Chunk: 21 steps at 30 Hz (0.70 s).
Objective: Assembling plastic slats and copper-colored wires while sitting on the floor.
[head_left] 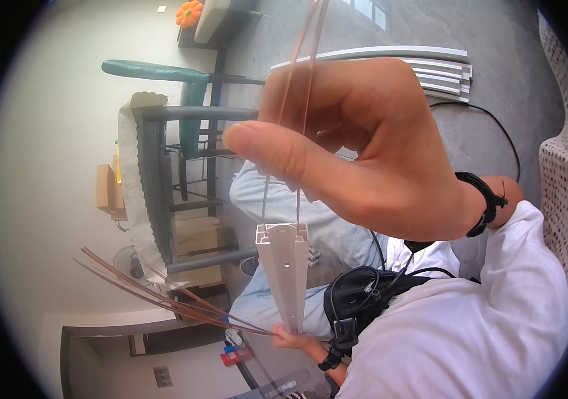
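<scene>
Close to the camera, my right hand (370,146) is closed, with two thin brown strips (306,86) running between its thumb and curled fingers. The strips stretch taut from beyond the top of the picture to the near end of a long white slotted profile (284,279). They enter the profile's two side grooves. At the profile's far end my left hand (292,336) grips it, the fingers small and partly hidden. A loose bunch of brown strips (164,300) fans out from beside that hand; whether the fingers also hold it is unclear.
Several white profiles (443,73) lie on the grey floor beside a black cable (500,123). A dark-framed table with a scalloped cloth (139,186) and a teal chair (151,70) stand to the left. A perforated white cover (567,179) hangs at the right edge. A black bag (357,292) sits at my waist.
</scene>
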Each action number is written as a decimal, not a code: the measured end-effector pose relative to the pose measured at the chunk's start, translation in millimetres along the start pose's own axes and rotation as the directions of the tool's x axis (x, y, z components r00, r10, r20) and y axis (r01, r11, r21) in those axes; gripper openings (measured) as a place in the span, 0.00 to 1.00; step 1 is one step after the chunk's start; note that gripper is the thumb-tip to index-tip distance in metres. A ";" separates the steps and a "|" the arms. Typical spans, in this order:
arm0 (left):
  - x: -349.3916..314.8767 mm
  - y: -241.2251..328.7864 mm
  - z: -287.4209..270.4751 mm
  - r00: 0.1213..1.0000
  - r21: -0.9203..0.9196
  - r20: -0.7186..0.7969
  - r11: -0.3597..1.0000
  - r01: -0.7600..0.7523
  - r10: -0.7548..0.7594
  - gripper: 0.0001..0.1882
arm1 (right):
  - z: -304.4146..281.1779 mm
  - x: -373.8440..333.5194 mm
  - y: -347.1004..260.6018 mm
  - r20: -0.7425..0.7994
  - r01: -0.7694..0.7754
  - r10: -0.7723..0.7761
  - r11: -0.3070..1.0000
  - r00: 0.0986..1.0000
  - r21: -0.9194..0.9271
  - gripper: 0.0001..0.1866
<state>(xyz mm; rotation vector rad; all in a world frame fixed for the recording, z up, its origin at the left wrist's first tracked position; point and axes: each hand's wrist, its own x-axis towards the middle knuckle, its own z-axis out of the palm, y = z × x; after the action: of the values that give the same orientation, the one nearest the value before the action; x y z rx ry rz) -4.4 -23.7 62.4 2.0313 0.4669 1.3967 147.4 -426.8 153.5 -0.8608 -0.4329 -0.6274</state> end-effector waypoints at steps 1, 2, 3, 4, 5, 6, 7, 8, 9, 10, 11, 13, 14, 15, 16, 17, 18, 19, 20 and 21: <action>-0.1 -0.3 -0.1 1.000 0.005 -0.009 1.000 -0.001 0.001 0.13 | 0.0 0.3 0.7 0.003 -0.013 0.013 1.000 1.000 0.002 0.10; -0.2 -0.4 0.0 1.000 0.005 -0.008 1.000 0.000 0.000 0.13 | -0.4 0.1 0.9 0.005 -0.027 0.027 1.000 1.000 0.004 0.10; -0.2 -0.1 -0.1 1.000 0.001 0.007 1.000 0.002 -0.002 0.13 | -0.3 0.9 2.2 -0.002 0.019 -0.020 1.000 1.000 -0.015 0.10; -0.2 0.3 -0.2 1.000 -0.003 0.021 1.000 0.004 -0.004 0.13 | -0.5 1.3 2.9 -0.007 0.064 -0.064 0.998 0.998 -0.027 0.10; -0.3 0.7 0.0 1.000 -0.003 0.021 1.000 0.004 -0.004 0.13 | -0.5 1.9 4.0 -0.008 0.066 -0.066 0.997 0.998 -0.034 0.10; -0.3 1.1 0.1 1.000 0.002 0.009 1.000 0.002 -0.002 0.13 | -0.7 2.3 4.8 -0.004 0.087 -0.087 0.995 0.996 -0.046 0.10; -0.2 1.2 0.1 1.000 0.006 -0.003 1.000 -0.001 0.001 0.13 | -0.9 2.8 5.6 -0.002 0.097 -0.098 0.994 0.995 -0.052 0.10; 0.0 0.9 0.3 1.000 0.006 -0.002 1.000 0.000 0.000 0.13 | -1.2 3.3 6.2 0.000 0.108 -0.108 0.993 0.994 -0.058 0.10; 0.3 0.2 0.1 1.000 0.017 0.009 1.000 -0.012 0.012 0.13 | -1.5 3.7 6.6 0.006 0.103 -0.103 0.992 0.995 -0.068 0.10; 0.7 -1.1 -0.1 1.000 0.028 0.019 0.999 -0.024 0.023 0.13 | -1.9 4.1 7.0 0.010 0.102 -0.101 0.992 0.995 -0.074 0.10; 1.1 -2.9 -0.4 1.000 0.027 0.018 0.999 -0.022 0.022 0.13 | -2.3 4.3 7.2 0.013 0.100 -0.100 0.992 0.995 -0.080 0.10; 2.1 -6.8 -2.1 0.998 0.014 0.040 0.999 -0.046 0.045 0.14 | -3.0 4.2 7.9 -0.002 0.110 -0.110 0.990 0.994 -0.084 0.10; 2.7 -8.6 -3.1 0.999 0.031 0.031 0.999 -0.021 0.020 0.14 | -3.0 4.1 8.7 -0.005 0.110 -0.111 0.990 0.994 -0.083 0.11; 3.3 -10.0 -4.1 0.999 0.045 0.028 0.998 -0.038 0.036 0.14 | -3.2 3.5 9.6 -0.009 0.060 -0.061 0.995 0.998 -0.085 0.12; 3.6 -11.0 -4.8 0.998 0.058 0.025 0.997 -0.054 0.053 0.15 | -3.5 2.6 10.9 -0.014 0.009 -0.010 0.996 1.000 -0.087 0.13; 3.6 -10.7 -6.3 0.998 0.057 0.025 0.997 -0.053 0.052 0.15 | -2.6 2.3 13.2 -0.013 0.009 -0.010 0.996 1.000 -0.089 0.13; 3.4 -9.8 -7.5 0.997 0.091 0.053 0.994 -0.060 0.055 0.15 | -1.3 1.9 16.1 -0.006 0.009 -0.010 0.995 1.000 -0.102 0.13; 2.5 -8.6 -6.9 0.995 0.123 0.081 0.990 -0.066 0.057 0.18 | -0.4 1.7 19.2 0.007 0.018 -0.017 0.993 1.000 -0.118 0.14; 1.4 -6.7 -6.2 0.995 0.120 0.082 0.991 -0.064 0.055 0.18 | 0.3 1.3 22.7 0.003 0.013 -0.012 0.993 1.000 -0.120 0.14; 0.0 -4.6 -4.5 0.997 0.169 0.044 0.984 -0.062 0.055 0.18 | -0.2 1.1 26.2 0.012 -0.043 0.044 0.995 0.999 -0.088 0.15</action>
<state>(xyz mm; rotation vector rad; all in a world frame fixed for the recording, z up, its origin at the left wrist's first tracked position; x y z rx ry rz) -8.3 -19.0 60.5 2.2220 0.5291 1.3899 165.6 -414.4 139.3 -0.9560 -0.4008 -0.6042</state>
